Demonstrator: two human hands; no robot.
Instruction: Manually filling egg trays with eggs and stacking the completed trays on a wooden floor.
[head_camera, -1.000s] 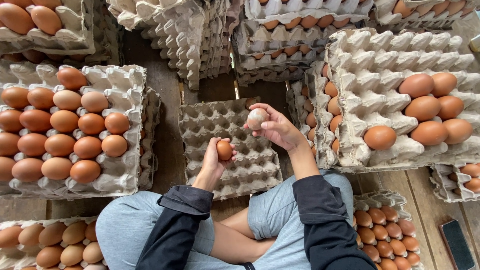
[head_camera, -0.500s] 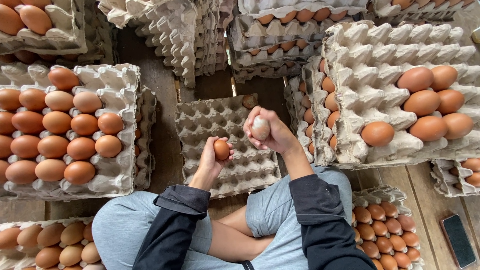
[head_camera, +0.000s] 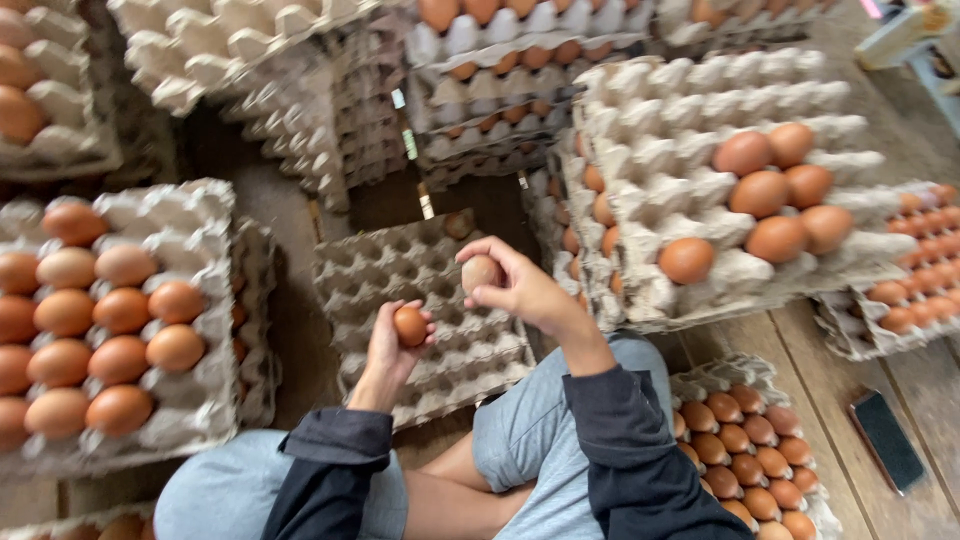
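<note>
R hand (head_camera: 520, 290) came down w/ pale egg (head_camera: 481, 272); L hand (head_camera: 395, 340) grips brown egg (head_camera: 410, 326). Both over empty tray (head_camera: 440, 300): no eggs in yet.

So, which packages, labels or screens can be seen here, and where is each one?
Empty egg tray: centre, before the knees; grey pulp, only one egg at its far edge.
Left tray: grey pulp, mostly filled with brown eggs.
Right tray stack: seven brown eggs on top.
Phone: floor, lower right; flat dark rectangle, screen off.
Small tags: on the far stacks; too blurred.
</note>
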